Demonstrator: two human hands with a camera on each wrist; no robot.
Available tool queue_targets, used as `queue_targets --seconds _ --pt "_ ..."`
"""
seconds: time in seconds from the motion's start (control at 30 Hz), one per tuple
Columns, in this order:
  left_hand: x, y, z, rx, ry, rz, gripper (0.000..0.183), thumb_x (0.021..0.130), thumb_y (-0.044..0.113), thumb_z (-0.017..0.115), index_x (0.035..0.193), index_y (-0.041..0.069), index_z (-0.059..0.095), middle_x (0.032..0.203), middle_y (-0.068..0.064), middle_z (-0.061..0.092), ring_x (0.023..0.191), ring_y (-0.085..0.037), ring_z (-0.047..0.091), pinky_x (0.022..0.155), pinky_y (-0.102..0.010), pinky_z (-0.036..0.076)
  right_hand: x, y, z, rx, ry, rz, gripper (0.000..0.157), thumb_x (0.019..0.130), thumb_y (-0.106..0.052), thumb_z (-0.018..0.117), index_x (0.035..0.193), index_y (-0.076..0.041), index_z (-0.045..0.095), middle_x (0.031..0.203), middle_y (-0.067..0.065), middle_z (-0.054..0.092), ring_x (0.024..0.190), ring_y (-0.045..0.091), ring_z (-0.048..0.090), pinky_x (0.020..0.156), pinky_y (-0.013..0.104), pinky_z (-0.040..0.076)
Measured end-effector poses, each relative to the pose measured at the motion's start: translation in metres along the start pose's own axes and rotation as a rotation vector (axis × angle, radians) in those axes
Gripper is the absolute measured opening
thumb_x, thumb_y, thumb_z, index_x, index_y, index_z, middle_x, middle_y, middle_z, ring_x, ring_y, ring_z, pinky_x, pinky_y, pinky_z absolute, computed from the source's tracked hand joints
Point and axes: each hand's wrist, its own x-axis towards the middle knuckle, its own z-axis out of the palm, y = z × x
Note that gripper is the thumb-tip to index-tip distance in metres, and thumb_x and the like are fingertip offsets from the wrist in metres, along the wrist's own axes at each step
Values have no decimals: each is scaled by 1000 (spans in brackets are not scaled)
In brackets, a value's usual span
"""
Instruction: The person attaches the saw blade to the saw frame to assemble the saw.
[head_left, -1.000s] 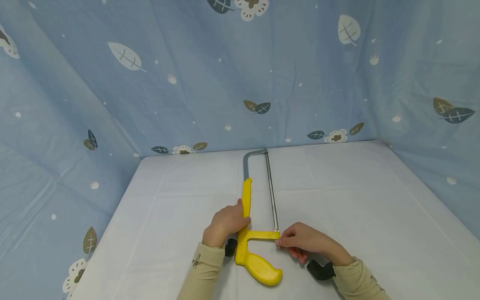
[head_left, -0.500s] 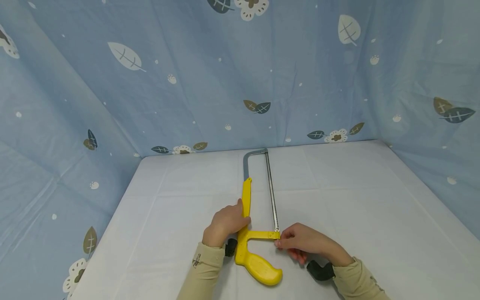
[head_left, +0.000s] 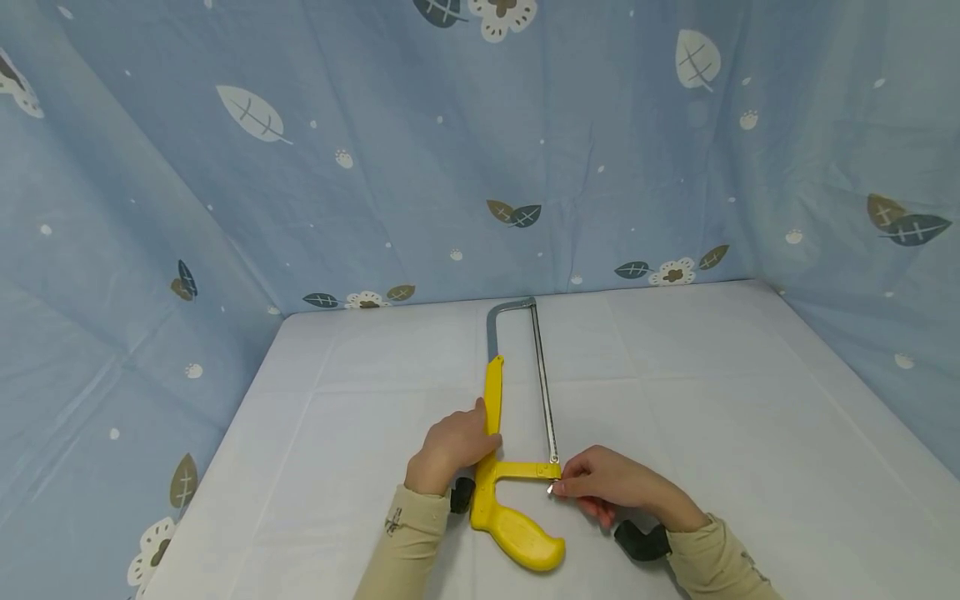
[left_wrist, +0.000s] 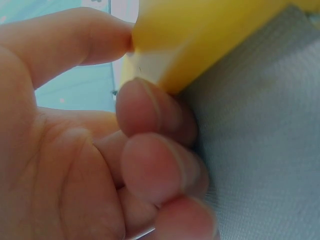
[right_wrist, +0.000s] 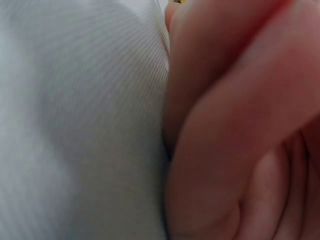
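Observation:
A hacksaw with a yellow handle [head_left: 525,542] lies flat on the white cloth, its grey bow toward the back and its thin metal blade [head_left: 544,383] on the right side. My left hand [head_left: 452,442] grips the yellow frame [left_wrist: 200,40] between thumb and fingers, the fingertips down at the cloth in the left wrist view. At the near end of the blade, my right hand [head_left: 611,477] pinches a small shiny wing nut [head_left: 551,490] just below the yellow cross arm [head_left: 525,471]. In the right wrist view its curled fingers [right_wrist: 215,150] hide the nut.
White cloth [head_left: 712,400] covers the table. Blue patterned curtain [head_left: 420,167] hangs along the back and both sides. Black wrist-worn pieces [head_left: 641,542] sit at both wrists, low over the cloth.
The right thumb and fingertips have shifted slightly at the wing nut, and more of its shiny metal now shows. The left hand and the hacksaw have stayed in place.

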Motion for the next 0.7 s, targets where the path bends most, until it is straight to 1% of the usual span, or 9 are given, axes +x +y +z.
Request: queue_targets --seconds 0.17,0.33,0.53,0.7 --pt "1 -1 1 0 1 5 71 84 33 53 140 1 24 65 -5 48 56 -17 45 51 -30 35 0 0 0 31 19 12 31 81 -35 63 79 -4 59 47 0 47 34 10 42 36 22 37" --pt "1 1 -1 5 -1 3 71 84 33 53 140 1 25 68 -5 49 59 -18 46 53 -30 36 1 2 -1 31 25 9 31 80 -34 64 77 -5 55 47 0 46 33 9 41 35 22 36" --pt "0 1 0 2 3 0 70 83 32 53 140 1 25 68 -5 49 58 -18 46 52 -30 35 1 2 -1 8 37 16 34 79 -36 64 73 -4 56 46 -1 46 33 9 41 35 22 36" --pt "-1 1 0 -6 3 0 71 83 32 54 140 1 25 69 -5 49 59 -18 46 52 -30 35 1 2 -1 10 36 16 35 80 -35 64 71 -1 57 45 -1 45 33 9 41 35 22 36"
